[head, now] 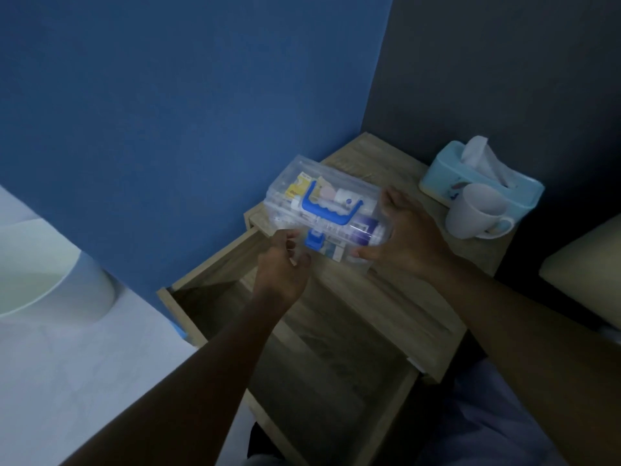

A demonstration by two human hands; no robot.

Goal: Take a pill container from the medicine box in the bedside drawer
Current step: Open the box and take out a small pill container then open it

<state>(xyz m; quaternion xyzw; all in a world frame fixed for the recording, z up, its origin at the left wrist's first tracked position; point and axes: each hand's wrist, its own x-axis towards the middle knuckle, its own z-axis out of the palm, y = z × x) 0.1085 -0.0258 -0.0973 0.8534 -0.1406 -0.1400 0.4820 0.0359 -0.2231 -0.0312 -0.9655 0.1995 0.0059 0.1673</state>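
Your medicine box [322, 210] is out of the open drawer [302, 348] and sits on the counter [403, 297], lid shut. Your right hand [408, 235] braces its end; left hand [282, 264] fingers curl at the blue latch [314, 241], apparently unclipping it. Clear walls show packets and a bottle; no pill container taken yet.

The room is dim and the picture is soft. The small packs and bottles inside the clear plastic medicine box with the blue handle [322, 206] are too blurry to read or tell apart. The left hand [282, 267] covers the box's near corner. The right hand [406, 237] hides its right end. The open wooden drawer [215, 264] is too dark inside to see.
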